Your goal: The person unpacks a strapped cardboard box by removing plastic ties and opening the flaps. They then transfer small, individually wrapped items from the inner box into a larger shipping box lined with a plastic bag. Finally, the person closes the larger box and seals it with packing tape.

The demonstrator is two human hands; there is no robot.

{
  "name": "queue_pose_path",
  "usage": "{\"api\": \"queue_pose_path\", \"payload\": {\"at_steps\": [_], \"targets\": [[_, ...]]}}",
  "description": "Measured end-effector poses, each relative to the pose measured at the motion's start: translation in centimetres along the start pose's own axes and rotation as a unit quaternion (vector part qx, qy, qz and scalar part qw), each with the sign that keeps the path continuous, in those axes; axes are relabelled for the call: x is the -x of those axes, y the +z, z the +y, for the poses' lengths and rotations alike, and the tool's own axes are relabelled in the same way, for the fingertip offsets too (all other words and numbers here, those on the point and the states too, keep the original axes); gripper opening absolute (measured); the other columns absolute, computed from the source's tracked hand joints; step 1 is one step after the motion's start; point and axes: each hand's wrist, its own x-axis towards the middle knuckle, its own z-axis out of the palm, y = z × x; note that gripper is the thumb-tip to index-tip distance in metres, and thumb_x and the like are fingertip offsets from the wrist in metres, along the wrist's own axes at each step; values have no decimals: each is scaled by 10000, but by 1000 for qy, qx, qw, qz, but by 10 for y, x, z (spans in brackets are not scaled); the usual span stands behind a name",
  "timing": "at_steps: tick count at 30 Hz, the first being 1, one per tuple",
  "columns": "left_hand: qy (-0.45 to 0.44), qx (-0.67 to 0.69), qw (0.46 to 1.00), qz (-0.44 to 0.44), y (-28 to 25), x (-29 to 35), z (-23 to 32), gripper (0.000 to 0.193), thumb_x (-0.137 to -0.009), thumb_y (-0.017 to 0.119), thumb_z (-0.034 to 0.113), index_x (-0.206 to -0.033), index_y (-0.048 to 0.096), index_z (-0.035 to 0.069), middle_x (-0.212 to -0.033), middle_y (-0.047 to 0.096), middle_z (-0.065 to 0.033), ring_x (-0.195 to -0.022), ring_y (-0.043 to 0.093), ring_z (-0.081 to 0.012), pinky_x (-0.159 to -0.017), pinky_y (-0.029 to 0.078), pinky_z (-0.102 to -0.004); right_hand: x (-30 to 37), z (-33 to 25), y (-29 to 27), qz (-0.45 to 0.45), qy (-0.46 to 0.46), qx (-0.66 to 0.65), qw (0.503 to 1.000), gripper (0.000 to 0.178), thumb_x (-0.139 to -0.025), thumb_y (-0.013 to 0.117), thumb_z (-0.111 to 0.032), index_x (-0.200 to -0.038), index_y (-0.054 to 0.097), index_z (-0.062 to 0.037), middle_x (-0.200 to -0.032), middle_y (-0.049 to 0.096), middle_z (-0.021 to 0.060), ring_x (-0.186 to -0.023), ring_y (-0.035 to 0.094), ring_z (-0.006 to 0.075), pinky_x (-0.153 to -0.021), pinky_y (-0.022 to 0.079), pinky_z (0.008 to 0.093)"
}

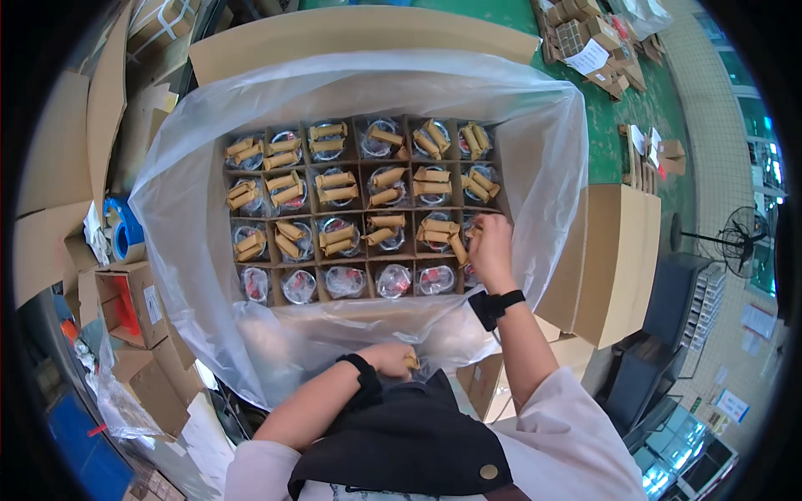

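A large carton holds a grid of cardboard dividers (334,213) inside a clear plastic liner (535,108). Wrapped round metal parts with bits of red sit in the cells. Small brown paper rolls (338,194), mostly in pairs, lie on those in the three far rows; in the nearest row the visible wrapped parts (345,282) have none on top. My right hand (493,249) reaches into the third row's rightmost cell, fingers pinched together; whatever they hold is hidden. Near my body, over the liner's front edge, my left hand (388,359) is closed around a brown paper roll (412,361).
The carton's far flap (359,37) stands folded out. Another carton (614,259) is at the right, beside a black fan (743,238). Opened boxes (134,305) and a blue ring-shaped part (125,230) crowd the left. Pallets with boxes (589,42) lie on the green floor.
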Motion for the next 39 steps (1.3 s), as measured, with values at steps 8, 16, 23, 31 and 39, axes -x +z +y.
{"api": "queue_pose_path", "payload": {"at_steps": [8,16,23,31,39], "targets": [[140,683,708,115,-54,46,51,479,-887,545,22,-1347,427,77,-1267,535,-51,-1024,603,-190,-834,551,-361,35,-11,-12,-198,118,-271,935,224,-792,680,-90,-983,604,-3,-876,675,116,-832,657,239,-733,515,341],[224,706,663,107,-77,48,43,578,-909,536,30,-1439,335,138,-1303,505,-41,-1105,552,-180,-926,486,-366,57,-87,-14,-389,123,-563,718,210,-915,581,-97,-1103,536,-13,-990,608,36,-898,583,115,-816,475,270],[84,43,938,333,-59,3,1,387,-795,574,49,-1177,618,95,-1093,660,-59,-902,627,-271,-847,482,-381,40,-17,-9,-257,98,-51,960,330,-843,589,-210,-1047,531,42,-944,605,298,-922,573,453,-791,469,485],[129,-62,944,296,-31,18,22,410,-711,563,24,-1110,636,77,-1242,578,-122,-1100,541,-344,-934,428,-426,48,18,-6,-304,182,173,919,348,-781,617,-169,-1084,522,-24,-1011,643,225,-939,637,370,-791,519,468],[61,444,849,279,-30,11,33,248,-893,645,275,-1067,575,113,-1040,581,-33,-978,557,-112,-813,442,-276,89,14,21,-88,85,193,974,597,-765,622,-71,-1295,373,39,-1078,572,202,-1011,573,372,-839,485,445]]}}
